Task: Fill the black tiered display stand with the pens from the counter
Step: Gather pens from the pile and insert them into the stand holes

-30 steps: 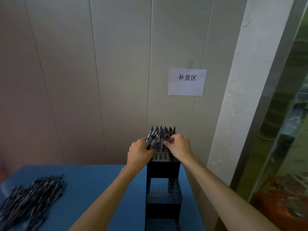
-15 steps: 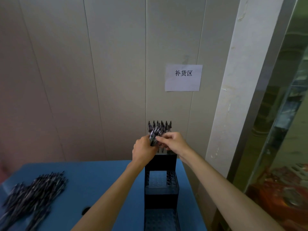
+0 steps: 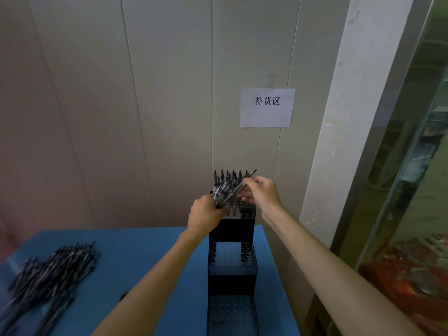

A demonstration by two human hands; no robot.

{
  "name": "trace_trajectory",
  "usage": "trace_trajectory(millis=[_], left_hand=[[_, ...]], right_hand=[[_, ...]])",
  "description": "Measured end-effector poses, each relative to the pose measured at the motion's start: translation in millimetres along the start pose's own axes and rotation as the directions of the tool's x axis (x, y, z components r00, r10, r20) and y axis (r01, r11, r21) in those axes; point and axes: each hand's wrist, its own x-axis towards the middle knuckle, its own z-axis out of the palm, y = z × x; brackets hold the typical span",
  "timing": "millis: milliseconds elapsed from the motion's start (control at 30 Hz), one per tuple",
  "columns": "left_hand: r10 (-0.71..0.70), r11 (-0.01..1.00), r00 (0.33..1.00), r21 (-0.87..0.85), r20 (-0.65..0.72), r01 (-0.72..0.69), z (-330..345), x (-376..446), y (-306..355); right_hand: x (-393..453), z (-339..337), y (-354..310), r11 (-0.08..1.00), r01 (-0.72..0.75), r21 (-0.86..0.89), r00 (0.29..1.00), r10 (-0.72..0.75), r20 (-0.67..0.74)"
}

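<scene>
The black tiered display stand (image 3: 232,230) stands at the right end of the blue counter (image 3: 135,258), against the wall. Several dark pens (image 3: 230,177) stand upright in its top tier; the middle and bottom tiers show open holes. My left hand (image 3: 204,214) grips a bundle of pens (image 3: 224,192) just left of the top tier. My right hand (image 3: 260,191) pinches a single pen (image 3: 244,181) that slants up to the right above the top tier, its lower end by the bundle.
A large heap of dark pens (image 3: 48,270) lies on the counter at the left. A paper sign (image 3: 267,107) hangs on the panelled wall. A white pillar (image 3: 339,141) and a glass cabinet (image 3: 417,190) stand close on the right.
My right hand has risen from the top tier's pens to the bundle and drawn one pen out up to the right. My left hand stays beside the stand with the bundle.
</scene>
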Motion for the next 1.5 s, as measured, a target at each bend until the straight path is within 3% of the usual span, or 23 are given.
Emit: trace_trajectory(millis=[67,167,300,467,700,833,1033,1133,1300,1500], left_hand=[[-0.013,1.000,1.000,-0.013,-0.012,0.012,-2,-1,-5],[-0.025,0.999,0.999,-0.029,-0.033,0.024,-5,0,-9],[-0.023,0.999,0.998,-0.038,-0.056,0.021,-10,3,-10],[-0.017,0.999,0.998,-0.052,-0.061,0.014,-10,6,-10],[-0.016,0.997,0.997,-0.072,-0.072,0.011,-10,9,-11],[-0.009,0.998,0.997,-0.068,-0.071,0.005,-9,11,-8],[0.001,0.998,0.998,-0.062,-0.058,-0.004,-9,11,-4],[0.002,0.998,0.999,-0.060,-0.050,-0.005,-10,12,-2],[0.022,0.994,1.000,-0.108,-0.018,-0.024,-8,11,7],[0.078,0.966,0.997,-0.246,-0.013,-0.079,2,6,17]], right_hand=[[6,-8,-6,1.000,0.027,0.012,0.998,-0.026,-0.052],[15,-18,-11,0.980,0.131,-0.148,0.982,-0.149,-0.116],[25,-22,-10,0.877,0.263,-0.402,0.945,-0.318,-0.074],[32,-14,-3,0.794,0.340,-0.504,0.922,-0.386,0.014],[36,-8,8,0.688,0.382,-0.616,0.914,-0.381,0.141],[35,-8,18,0.663,0.352,-0.660,0.933,-0.304,0.193],[32,-11,29,0.650,0.311,-0.694,0.945,-0.292,0.150],[31,-12,26,0.690,0.283,-0.666,0.956,-0.260,0.137],[19,-7,10,0.928,0.175,-0.329,0.967,-0.099,0.234],[7,-2,9,0.977,0.087,-0.194,0.954,-0.025,0.300]])
